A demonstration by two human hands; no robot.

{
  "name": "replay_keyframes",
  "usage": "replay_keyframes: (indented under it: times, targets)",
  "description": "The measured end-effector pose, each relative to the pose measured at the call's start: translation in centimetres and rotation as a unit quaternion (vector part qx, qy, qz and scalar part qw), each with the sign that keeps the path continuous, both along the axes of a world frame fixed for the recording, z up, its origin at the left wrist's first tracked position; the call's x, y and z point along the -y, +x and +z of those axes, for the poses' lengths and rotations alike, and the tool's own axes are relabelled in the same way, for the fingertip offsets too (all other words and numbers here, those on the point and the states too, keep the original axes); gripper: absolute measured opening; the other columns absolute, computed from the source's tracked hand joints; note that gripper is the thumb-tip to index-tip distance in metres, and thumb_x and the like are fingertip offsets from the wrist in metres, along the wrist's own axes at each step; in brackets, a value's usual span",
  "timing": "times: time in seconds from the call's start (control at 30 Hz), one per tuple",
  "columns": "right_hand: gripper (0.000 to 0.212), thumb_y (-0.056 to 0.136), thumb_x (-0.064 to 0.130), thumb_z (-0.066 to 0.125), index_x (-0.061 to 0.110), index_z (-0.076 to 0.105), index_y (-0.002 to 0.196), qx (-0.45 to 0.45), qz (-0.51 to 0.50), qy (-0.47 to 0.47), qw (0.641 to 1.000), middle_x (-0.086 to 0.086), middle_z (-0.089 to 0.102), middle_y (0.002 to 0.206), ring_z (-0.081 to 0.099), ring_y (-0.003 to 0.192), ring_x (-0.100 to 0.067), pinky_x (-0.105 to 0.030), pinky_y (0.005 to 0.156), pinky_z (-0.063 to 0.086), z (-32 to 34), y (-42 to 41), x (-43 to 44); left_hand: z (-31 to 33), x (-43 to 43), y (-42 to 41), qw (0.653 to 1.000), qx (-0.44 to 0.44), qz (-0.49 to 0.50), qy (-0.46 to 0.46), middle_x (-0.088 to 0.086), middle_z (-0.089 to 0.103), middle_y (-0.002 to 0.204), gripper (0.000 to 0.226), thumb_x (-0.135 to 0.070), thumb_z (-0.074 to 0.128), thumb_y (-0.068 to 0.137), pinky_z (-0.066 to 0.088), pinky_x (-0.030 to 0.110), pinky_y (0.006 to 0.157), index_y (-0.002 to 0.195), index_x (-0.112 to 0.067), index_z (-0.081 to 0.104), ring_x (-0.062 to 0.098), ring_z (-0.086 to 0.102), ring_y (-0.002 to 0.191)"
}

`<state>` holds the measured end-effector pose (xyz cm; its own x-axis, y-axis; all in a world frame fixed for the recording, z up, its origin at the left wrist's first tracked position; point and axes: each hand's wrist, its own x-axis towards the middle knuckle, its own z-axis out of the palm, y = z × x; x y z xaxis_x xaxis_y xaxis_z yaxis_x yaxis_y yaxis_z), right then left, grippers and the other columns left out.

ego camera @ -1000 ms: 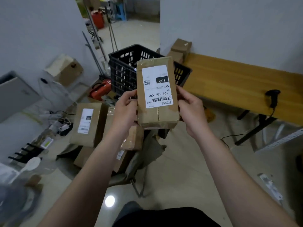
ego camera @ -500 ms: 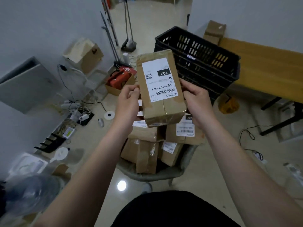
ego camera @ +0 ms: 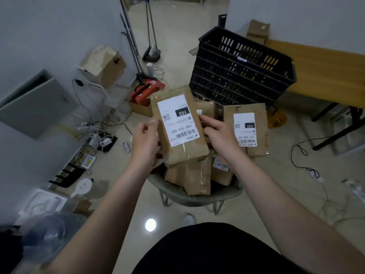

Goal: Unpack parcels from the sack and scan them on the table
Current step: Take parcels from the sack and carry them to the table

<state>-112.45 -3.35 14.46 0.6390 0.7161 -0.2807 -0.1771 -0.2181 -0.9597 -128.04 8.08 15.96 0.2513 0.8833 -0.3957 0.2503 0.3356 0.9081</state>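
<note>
Now the parcel (ego camera: 179, 125) hangs above the sack (ego camera: 177, 192), long axis pointing away, pinched along its side edges by the fingers (ego camera: 207, 119) of left hand (ego camera: 145, 139) and right hand (ego camera: 219, 133), the tabletop (ego camera: 325, 80) lying well off toward the right hand's side.

A black crate (ego camera: 237, 82) stands near a red bag (ego camera: 146, 90) and tangled cables (ego camera: 92, 133).

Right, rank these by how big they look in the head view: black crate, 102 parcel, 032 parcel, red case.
Largest to smallest:
1. black crate
2. 102 parcel (nearest the camera, so its lead over the next is unsure)
3. 032 parcel
4. red case, partly hidden
</note>
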Motion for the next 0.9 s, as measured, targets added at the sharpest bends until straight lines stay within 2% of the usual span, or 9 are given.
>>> replay_keyframes:
  times: [0.1,0.17,0.23,0.37,0.5,0.6,0.7,0.8,0.9]
  targets:
    - [0.054,0.089,-0.007,0.053,0.033,0.077,0.116,0.007,0.04,0.008,0.999,0.018,0.078,0.103,0.071,0.1,0.003,-0.016,0.083,0.056,-1.5,-2.7,-0.2,-1.7,0.5,-2.7,0.999,-0.037,0.036,-0.008,0.002,0.069,0.111,0.035,-0.058,0.05,0.097,0.056,0.058,0.091,0.1,-0.024,0.053,0.028,0.069,0.104]
    - [0.056,0.088,-0.011,0.049,0.022,0.074,0.125,0.021,0.085,0.006,0.996,0.012,0.078,0.108,0.07,0.107,-0.002,-0.025,0.098,0.055,-2.8,-4.5,-0.4,-3.1,0.9,-4.4,0.996,-0.056,0.062,-0.013,0.002,0.068,0.107,0.033,-0.06,0.049,0.096,0.059,0.049,0.08,0.1,-0.027,0.048,0.023,0.07,0.097]
    - [0.057,0.088,-0.013,0.049,0.019,0.072,0.128,0.044,0.122,0.007,0.992,0.012,0.075,0.111,0.068,0.106,0.002,-0.021,0.102,0.052,-4.2,-5.8,-0.7,-4.8,1.2,-5.7,0.994,-0.061,0.088,-0.022,0.001,0.068,0.104,0.03,-0.058,0.049,0.099,0.056,0.039,0.067,0.099,-0.028,0.045,0.018,0.07,0.09]
    - [0.051,0.095,-0.002,0.055,0.033,0.072,0.128,0.066,0.152,-0.022,0.986,0.014,0.071,0.119,0.066,0.109,0.005,-0.02,0.1,0.051,-7.1,-7.2,-0.8,-8.4,1.6,-7.4,0.989,-0.096,0.1,-0.058,0.006,0.066,0.109,0.029,-0.055,0.047,0.101,0.056,0.042,0.072,0.096,-0.028,0.041,0.024,0.068,0.095]
    - [0.049,0.098,0.003,0.056,0.042,0.07,0.126,0.048,0.154,-0.058,0.985,0.019,0.069,0.119,0.064,0.108,0.01,-0.013,0.089,0.052,-9.7,-7.7,-1.3,-11.4,0.8,-7.8,0.985,-0.109,0.09,-0.102,0.009,0.064,0.109,0.037,-0.055,0.045,0.102,0.059,0.047,0.077,0.11,-0.019,0.042,0.025,0.066,0.095]
    - [0.056,0.099,0.0,0.054,0.049,0.073,0.116,0.015,0.138,-0.085,0.987,0.015,0.072,0.123,0.068,0.109,0.003,-0.022,0.095,0.056,-11.6,-7.7,-2.4,-14.1,-0.4,-7.7,0.981,-0.11,0.082,-0.134,0.006,0.063,0.108,0.036,-0.053,0.044,0.103,0.059,0.046,0.074,0.112,-0.019,0.042,0.024,0.067,0.094]
    - [0.058,0.101,0.006,0.054,0.059,0.075,0.1,0.004,0.143,-0.113,0.983,0.034,0.069,0.111,0.063,0.106,0.015,-0.014,0.094,0.053,-13.2,-8.2,-3.8,-16.4,-1.6,-7.8,0.976,-0.117,0.098,-0.155,0.007,0.066,0.104,0.034,-0.054,0.041,0.103,0.058,0.042,0.073,0.104,-0.02,0.044,0.023,0.068,0.089]
    - [0.063,0.1,0.005,0.051,0.064,0.071,0.1,0.003,0.152,-0.129,0.98,0.034,0.066,0.123,0.058,0.12,0.012,-0.012,0.102,0.044,-15.1,-9.1,-5.3,-18.6,-2.6,-8.4,0.969,-0.129,0.112,-0.18,0.019,0.068,0.113,0.048,-0.054,0.042,0.102,0.058,0.05,0.09,0.113,-0.008,0.052,0.033,0.069,0.098]
    - [0.06,0.099,0.003,0.053,0.061,0.07,0.107,-0.008,0.132,-0.145,0.981,0.037,0.068,0.111,0.061,0.114,0.012,-0.01,0.097,0.046,-16.3,-9.3,-6.1,-20.0,-2.8,-9.0,0.967,-0.159,0.081,-0.18,0.01,0.064,0.106,0.033,-0.05,0.047,0.101,0.057,0.056,0.093,0.1,-0.017,0.045,0.03,0.067,0.099]
